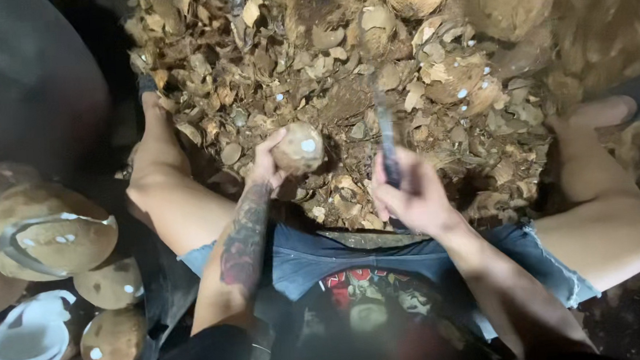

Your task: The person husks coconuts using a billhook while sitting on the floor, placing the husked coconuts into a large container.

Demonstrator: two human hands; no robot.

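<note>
Above dry husk chips (344, 91), round coconut (298, 148), blurred blade (387, 136)

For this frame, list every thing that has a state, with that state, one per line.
Left hand: gripping the round brown peeled coconut.
Round brown peeled coconut: held above the shell chips, small white spot exposed.
Right hand: closed on the dark long-bladed knife.
Dark long-bladed knife: raised, blade pointing away, blurred.
Pile of brown shell chips: loose, spread between the legs.
White-fleshed coconut piece: split open, at left.
</note>
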